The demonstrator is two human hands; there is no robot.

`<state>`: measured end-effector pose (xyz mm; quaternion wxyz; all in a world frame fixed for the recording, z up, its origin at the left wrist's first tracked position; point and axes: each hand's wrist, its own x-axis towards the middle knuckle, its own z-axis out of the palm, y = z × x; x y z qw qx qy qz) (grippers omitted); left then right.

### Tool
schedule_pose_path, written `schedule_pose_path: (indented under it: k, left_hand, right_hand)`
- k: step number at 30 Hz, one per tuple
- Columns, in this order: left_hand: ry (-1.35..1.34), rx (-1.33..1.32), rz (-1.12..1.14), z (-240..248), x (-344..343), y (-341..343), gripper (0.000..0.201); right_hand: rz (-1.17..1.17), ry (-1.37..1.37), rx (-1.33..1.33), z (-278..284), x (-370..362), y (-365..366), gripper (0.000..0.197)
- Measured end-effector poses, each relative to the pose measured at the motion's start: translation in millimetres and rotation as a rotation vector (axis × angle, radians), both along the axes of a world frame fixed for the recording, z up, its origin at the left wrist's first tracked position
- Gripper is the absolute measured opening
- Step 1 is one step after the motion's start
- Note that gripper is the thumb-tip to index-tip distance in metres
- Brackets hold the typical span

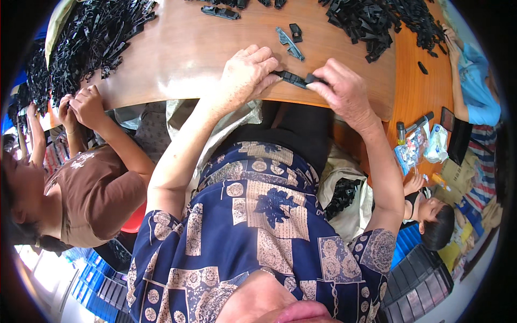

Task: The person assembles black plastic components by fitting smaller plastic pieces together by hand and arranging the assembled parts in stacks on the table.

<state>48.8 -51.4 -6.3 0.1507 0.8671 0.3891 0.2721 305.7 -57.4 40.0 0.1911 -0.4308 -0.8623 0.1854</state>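
Over the near edge of the wooden table point(177, 70), both of my hands are closed on a long black plastic part point(292, 79). My left hand point(249, 74) pinches its left end between thumb and fingers. At the right end, my right hand point(344, 89) grips it with a small black piece point(314, 79) at the fingertips; whether the two are joined I cannot tell. Just beyond my hands lie a grey-blue plastic part point(290, 44) and a small black block-like piece point(295, 32).
Heaps of black parts lie at the far left point(102, 37) and far right point(363, 24). A person in brown point(97, 188) works close on my left. A child point(431, 215) and a person in blue point(476, 81) are at right. An open sack point(350, 172) holds black parts.
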Motion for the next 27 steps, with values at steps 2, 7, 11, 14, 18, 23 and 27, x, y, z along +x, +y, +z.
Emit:
schedule_pose_path:
  k: [2, 7, 11, 14, 18, 23, 27]
  left_hand:
    - [-0.037, -0.009, 0.0, 1.7, 0.9, 0.1, 0.024]
    - [-0.073, -0.028, 0.0, 3.3, 2.4, -0.6, 0.02]
    - [-0.082, -0.032, 0.011, -0.4, 1.8, -3.1, 0.019]
    - [-0.084, -0.043, -0.001, -1.8, 0.6, -2.8, 0.02]
    - [-0.107, -0.04, -0.024, -1.2, 0.4, -0.1, 0.019]
    - [-0.104, -0.055, -0.009, 1.0, -1.4, 1.4, 0.018]
    - [-0.131, -0.08, 0.029, 14.3, 7.6, 18.3, 0.028]
  right_hand:
    - [0.028, -0.04, 0.03, 0.6, -4.0, -2.8, 0.021]
    - [0.032, -0.011, 0.054, -6.6, -4.8, -3.7, 0.022]
    - [0.002, -0.016, 0.029, -8.4, -7.6, -8.7, 0.022]
    - [-0.049, 0.013, -0.013, -16.7, -13.4, -13.7, 0.023]
    - [-0.119, 0.111, -0.016, -27.3, -26.6, -11.4, 0.024]
    - [-0.009, 0.135, -0.19, -16.5, -12.2, 17.6, 0.015]
    - [0.001, 0.108, 0.164, -6.5, -13.4, 68.6, 0.018]
